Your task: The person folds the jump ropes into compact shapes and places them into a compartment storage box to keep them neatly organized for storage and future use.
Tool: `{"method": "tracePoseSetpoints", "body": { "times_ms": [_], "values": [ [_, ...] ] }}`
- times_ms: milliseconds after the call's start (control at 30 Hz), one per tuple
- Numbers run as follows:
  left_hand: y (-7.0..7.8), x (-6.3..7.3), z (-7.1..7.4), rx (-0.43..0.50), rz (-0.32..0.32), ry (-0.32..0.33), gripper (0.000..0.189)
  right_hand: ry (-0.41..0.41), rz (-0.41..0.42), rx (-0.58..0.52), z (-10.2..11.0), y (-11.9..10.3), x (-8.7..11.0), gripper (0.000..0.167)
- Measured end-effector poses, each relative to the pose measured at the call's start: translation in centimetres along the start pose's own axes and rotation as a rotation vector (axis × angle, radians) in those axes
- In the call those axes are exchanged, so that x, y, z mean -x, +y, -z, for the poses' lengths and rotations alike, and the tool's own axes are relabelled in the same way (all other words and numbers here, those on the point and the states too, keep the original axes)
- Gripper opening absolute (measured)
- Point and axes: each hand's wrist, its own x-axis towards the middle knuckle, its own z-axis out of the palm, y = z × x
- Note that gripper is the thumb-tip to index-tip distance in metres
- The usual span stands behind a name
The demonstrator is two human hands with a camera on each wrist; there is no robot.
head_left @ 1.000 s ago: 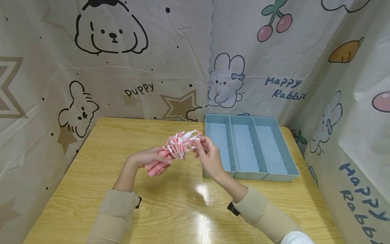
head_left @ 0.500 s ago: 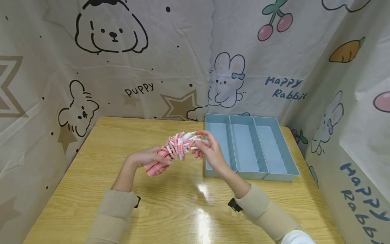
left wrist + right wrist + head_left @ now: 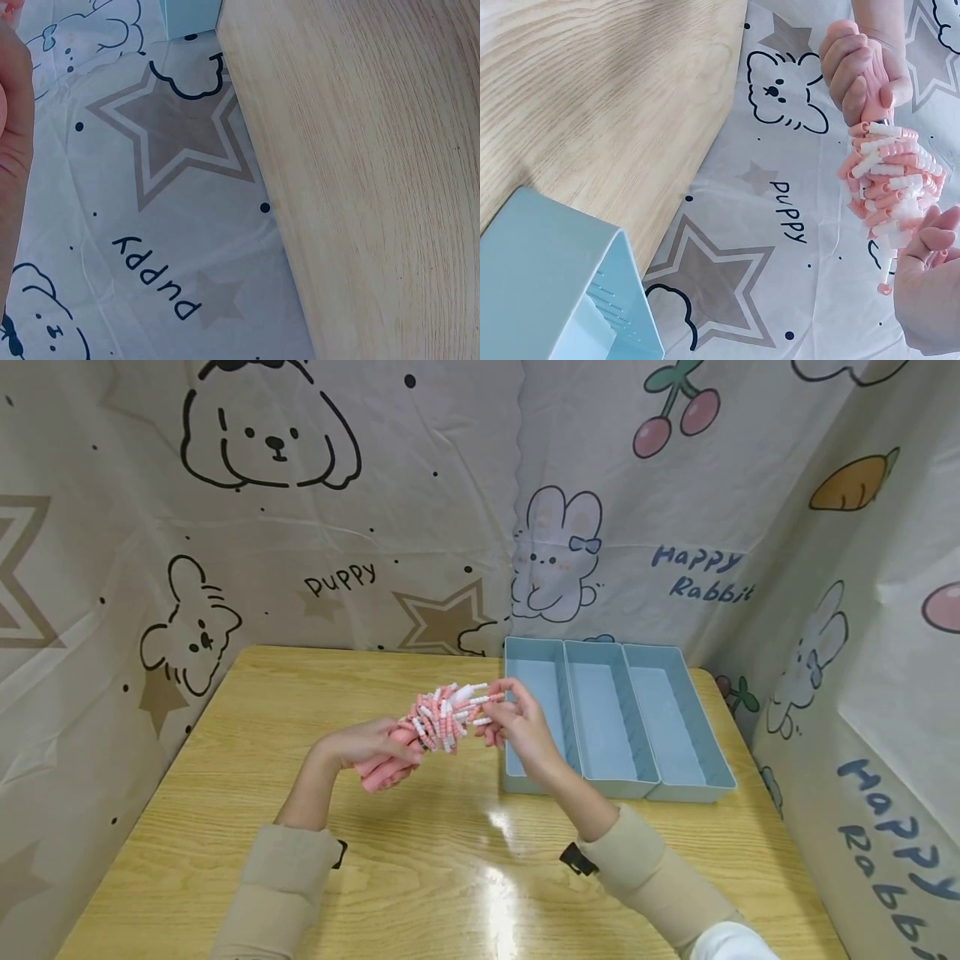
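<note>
A pink and white beaded jump rope (image 3: 437,720) is wound into a thick bundle and held above the table. My left hand (image 3: 363,745) grips its smooth pink handles (image 3: 384,771) at the lower left end of the bundle. At the opposite end, my right hand (image 3: 522,727) pinches loose beaded strands between thumb and fingers. The right wrist view shows the beads (image 3: 892,176) wrapped below the gripping left hand (image 3: 864,75), with one strand hanging free near the right hand (image 3: 934,289). Only a sliver of the left hand (image 3: 13,150) appears in the left wrist view.
A light blue bin (image 3: 611,718) with three long compartments stands at the table's back right, just behind my right hand. The wooden table (image 3: 435,860) spreads under both arms. Printed cloth (image 3: 435,485) hangs behind and along both sides.
My right hand has moved slightly to the right and its fingers have shifted on the strands, which reach out farther from the bundle. My left hand keeps its grip on the handles.
</note>
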Motion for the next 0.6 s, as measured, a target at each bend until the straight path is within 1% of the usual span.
{"method": "tracePoseSetpoints", "body": {
  "times_ms": [200, 467, 600],
  "values": [
    [-0.03, -0.07, -0.06, 0.036, 0.001, -0.010, 0.016, -0.012, 0.015, 0.015, 0.06, 0.20, 0.01, 0.025],
    [-0.15, -0.05, 0.18, 0.064, -0.002, -0.001, 0.012, -0.103, 0.124, 0.063, 0.30, 0.41, 0.26, 0.032],
    [-0.06, -0.01, 0.23, 0.071, -0.008, -0.002, 0.012, -0.106, 0.166, 0.098, 0.26, 0.37, 0.20, 0.033]
  ]
}}
